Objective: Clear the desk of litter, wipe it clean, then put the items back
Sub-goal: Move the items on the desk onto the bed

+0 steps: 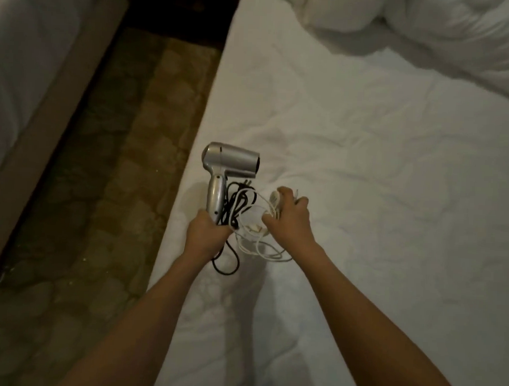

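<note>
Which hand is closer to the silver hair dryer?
Left. The left hand grips the hair dryer by its handle. The right hand is off to its right, holding a bundle of white cables.

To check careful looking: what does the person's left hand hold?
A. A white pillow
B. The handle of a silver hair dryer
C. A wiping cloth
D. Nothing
B: the left hand has its grip around the handle of the silver hair dryer, above the white bed sheet.
</note>
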A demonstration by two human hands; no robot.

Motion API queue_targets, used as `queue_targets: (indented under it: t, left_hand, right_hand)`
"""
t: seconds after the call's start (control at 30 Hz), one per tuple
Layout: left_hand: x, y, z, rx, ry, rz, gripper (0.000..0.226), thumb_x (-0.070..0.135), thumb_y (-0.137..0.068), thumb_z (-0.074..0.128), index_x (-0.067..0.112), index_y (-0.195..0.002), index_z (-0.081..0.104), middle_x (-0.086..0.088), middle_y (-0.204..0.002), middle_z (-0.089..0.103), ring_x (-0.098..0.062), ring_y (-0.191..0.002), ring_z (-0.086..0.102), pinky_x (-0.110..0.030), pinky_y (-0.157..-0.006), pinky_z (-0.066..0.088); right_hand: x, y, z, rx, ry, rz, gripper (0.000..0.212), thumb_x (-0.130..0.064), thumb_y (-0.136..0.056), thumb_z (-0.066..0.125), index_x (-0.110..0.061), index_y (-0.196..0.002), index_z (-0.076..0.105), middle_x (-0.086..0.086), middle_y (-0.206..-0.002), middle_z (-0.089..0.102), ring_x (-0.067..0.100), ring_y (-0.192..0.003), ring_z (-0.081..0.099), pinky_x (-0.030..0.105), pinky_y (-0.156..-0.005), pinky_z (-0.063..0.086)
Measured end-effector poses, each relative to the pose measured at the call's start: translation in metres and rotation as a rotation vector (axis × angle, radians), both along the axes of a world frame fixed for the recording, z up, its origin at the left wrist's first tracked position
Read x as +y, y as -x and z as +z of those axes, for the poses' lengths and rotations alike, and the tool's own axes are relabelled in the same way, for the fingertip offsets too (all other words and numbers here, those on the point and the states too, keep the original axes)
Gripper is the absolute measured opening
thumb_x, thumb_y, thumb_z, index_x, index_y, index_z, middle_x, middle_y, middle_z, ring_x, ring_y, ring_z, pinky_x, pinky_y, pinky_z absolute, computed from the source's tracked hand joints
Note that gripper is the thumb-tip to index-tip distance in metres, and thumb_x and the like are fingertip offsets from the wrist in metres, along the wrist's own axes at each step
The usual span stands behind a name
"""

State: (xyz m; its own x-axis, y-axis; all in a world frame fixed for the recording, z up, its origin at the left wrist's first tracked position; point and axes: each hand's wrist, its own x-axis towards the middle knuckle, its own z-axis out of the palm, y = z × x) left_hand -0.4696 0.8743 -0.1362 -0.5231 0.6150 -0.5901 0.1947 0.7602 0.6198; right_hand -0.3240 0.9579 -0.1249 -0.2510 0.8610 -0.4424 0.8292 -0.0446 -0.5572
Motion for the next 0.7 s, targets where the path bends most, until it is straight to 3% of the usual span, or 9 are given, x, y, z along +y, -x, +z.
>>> queue_targets:
  t: [0.07,0.27,0.4,0.53,0.7]
  left_hand:
    - [0.016,0.008,-0.018,0.01,-0.01,-0.028,0.046,0.027,-0.077,0.075,0.005,-0.109,0.05,-0.007,-0.092,0.053,-0.02,-0.079,0.052,-0.026,-0.064,0.038]
    - [0.042,0.028,-0.07,0.013,0.024,-0.14,0.055,0.033,-0.081,0.073,0.0,-0.115,0.045,-0.014,-0.102,0.058,-0.03,-0.094,0.058,-0.029,-0.067,0.038]
    - [0.045,0.032,-0.089,0.068,0.074,-0.214,0.059,0.027,-0.084,0.069,-0.004,-0.122,0.036,-0.023,-0.115,0.057,-0.037,-0.101,0.058,-0.031,-0.068,0.039]
    - [0.028,0.035,-0.087,0.09,0.155,-0.284,0.071,0.027,-0.079,0.075,-0.001,-0.132,0.037,-0.022,-0.126,0.051,-0.038,-0.114,0.051,-0.04,-0.09,0.046]
    - [-0.018,0.015,-0.052,0.201,0.278,-0.387,0.049,0.023,-0.089,0.056,0.004,-0.132,0.044,-0.023,-0.134,0.042,-0.04,-0.123,0.038,-0.042,-0.099,0.034]
  right_hand:
    - [0.014,0.009,-0.016,-0.018,-0.017,0.013,0.063,-0.027,-0.083,0.064,-0.021,-0.139,0.034,0.018,-0.124,0.034,0.04,-0.11,0.045,0.042,-0.093,0.044]
    - [0.041,0.037,-0.063,-0.075,-0.071,0.038,0.062,-0.027,-0.083,0.061,-0.021,-0.139,0.035,0.018,-0.127,0.033,0.039,-0.114,0.041,0.048,-0.093,0.043]
    - [0.04,0.041,-0.086,0.003,0.052,0.024,0.068,-0.027,-0.089,0.063,-0.02,-0.146,0.028,0.021,-0.135,0.028,0.039,-0.118,0.043,0.042,-0.099,0.041]
    - [0.018,0.021,-0.079,0.062,0.107,0.018,0.073,-0.03,-0.091,0.062,-0.018,-0.151,0.021,0.022,-0.154,0.011,0.036,-0.137,0.029,0.038,-0.11,0.031]
    - [-0.03,-0.017,-0.039,0.003,0.051,0.004,0.056,-0.014,-0.091,0.059,-0.004,-0.142,0.037,0.022,-0.146,0.029,0.033,-0.133,0.036,0.03,-0.108,0.028]
